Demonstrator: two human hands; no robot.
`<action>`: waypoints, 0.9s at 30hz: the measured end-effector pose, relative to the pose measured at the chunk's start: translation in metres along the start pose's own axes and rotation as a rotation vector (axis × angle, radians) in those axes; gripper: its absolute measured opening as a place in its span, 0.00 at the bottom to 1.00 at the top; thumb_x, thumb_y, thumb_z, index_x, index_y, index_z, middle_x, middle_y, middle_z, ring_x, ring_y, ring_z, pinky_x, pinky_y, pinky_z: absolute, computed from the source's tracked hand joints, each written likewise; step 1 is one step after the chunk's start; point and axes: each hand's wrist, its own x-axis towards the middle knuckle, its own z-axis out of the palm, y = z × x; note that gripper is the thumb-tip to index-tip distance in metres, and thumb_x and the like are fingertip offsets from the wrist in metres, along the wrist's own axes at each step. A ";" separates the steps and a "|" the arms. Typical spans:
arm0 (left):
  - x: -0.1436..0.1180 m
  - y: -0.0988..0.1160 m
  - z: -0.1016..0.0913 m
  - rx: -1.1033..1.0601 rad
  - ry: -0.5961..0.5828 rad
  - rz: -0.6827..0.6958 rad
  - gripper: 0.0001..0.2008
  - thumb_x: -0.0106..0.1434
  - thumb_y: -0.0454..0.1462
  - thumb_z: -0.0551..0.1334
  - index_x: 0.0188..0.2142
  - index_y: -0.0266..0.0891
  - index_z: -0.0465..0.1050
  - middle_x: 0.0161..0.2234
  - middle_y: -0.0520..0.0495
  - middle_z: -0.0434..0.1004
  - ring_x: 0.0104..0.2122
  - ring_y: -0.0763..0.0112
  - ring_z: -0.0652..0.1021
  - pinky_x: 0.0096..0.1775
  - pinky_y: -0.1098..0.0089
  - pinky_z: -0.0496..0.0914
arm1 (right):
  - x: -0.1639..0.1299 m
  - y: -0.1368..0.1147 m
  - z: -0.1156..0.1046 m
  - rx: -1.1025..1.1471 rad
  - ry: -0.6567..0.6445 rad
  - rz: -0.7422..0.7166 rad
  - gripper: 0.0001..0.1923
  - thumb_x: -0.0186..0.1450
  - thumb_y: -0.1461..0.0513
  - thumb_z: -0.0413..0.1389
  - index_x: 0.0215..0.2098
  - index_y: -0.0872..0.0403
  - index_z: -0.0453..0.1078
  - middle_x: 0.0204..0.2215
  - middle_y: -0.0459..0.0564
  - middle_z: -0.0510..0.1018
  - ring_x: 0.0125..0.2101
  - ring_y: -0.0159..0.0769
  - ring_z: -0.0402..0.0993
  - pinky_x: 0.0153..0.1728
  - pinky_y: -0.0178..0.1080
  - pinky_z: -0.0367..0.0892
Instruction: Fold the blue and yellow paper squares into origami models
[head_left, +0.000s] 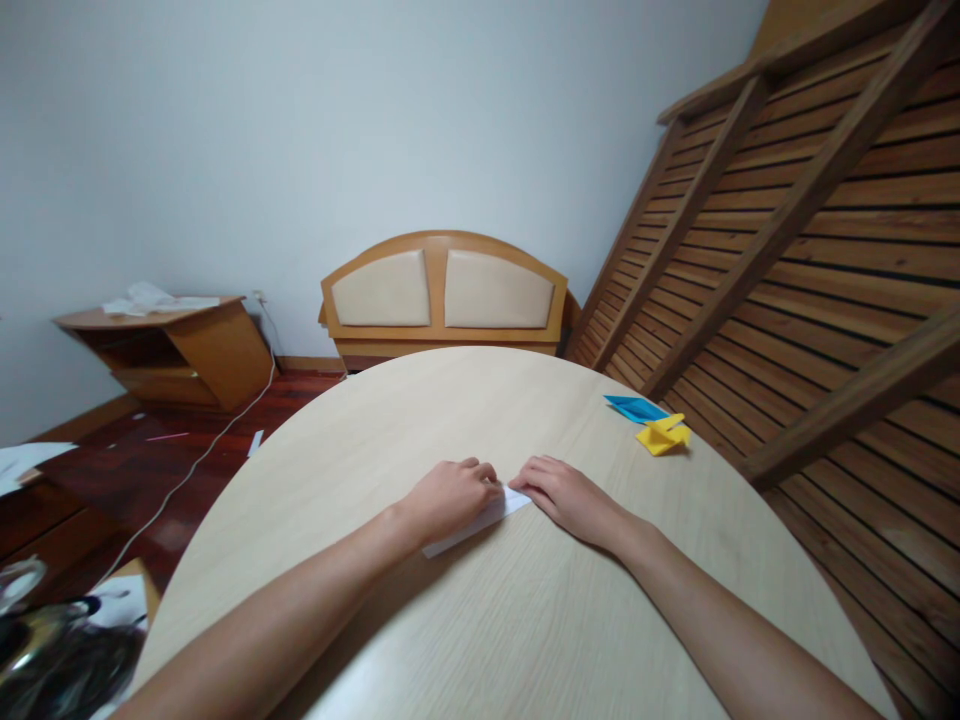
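A small folded white paper [480,522] lies flat near the middle of the round, pale wooden table [480,420]. My left hand [448,497] rests on the paper's left part, fingers curled down on it. My right hand [564,494] presses its fingertips on the paper's right end. Most of the sheet is hidden under both hands. Further right on the table sit a folded blue paper piece [636,408] and a folded yellow paper piece [663,436], touching each other and well away from my hands.
A slatted wooden bed frame [810,250] leans against the wall on the right. A wooden headboard [444,292] stands behind the table. At left are a low wooden cabinet [169,345], a white cable [202,455] on the dark floor and clutter [52,640].
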 end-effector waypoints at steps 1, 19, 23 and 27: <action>0.000 0.001 0.000 0.015 0.007 0.009 0.12 0.69 0.31 0.55 0.44 0.38 0.77 0.46 0.43 0.78 0.41 0.62 0.78 0.36 0.68 0.72 | 0.000 0.001 0.001 -0.006 0.000 0.003 0.11 0.71 0.66 0.51 0.44 0.52 0.76 0.39 0.51 0.78 0.42 0.39 0.72 0.45 0.40 0.66; -0.001 0.061 0.005 0.067 -0.098 -0.199 0.22 0.71 0.45 0.53 0.50 0.27 0.71 0.50 0.27 0.73 0.45 0.50 0.77 0.36 0.60 0.74 | -0.005 0.005 0.001 -0.015 0.010 0.014 0.13 0.71 0.65 0.52 0.48 0.49 0.77 0.39 0.50 0.77 0.42 0.38 0.72 0.45 0.39 0.67; -0.002 0.050 0.007 0.029 -0.035 -0.189 0.24 0.71 0.49 0.53 0.52 0.30 0.69 0.51 0.29 0.73 0.49 0.49 0.75 0.47 0.54 0.72 | -0.007 0.006 -0.003 -0.007 -0.005 0.021 0.13 0.71 0.64 0.52 0.49 0.49 0.77 0.39 0.50 0.77 0.41 0.38 0.72 0.44 0.38 0.67; -0.006 0.036 0.009 0.008 -0.012 -0.176 0.26 0.72 0.50 0.50 0.56 0.31 0.65 0.55 0.29 0.69 0.53 0.48 0.72 0.51 0.53 0.70 | -0.010 0.005 -0.007 0.009 -0.031 0.022 0.14 0.70 0.64 0.53 0.50 0.49 0.76 0.39 0.49 0.77 0.40 0.37 0.73 0.43 0.38 0.67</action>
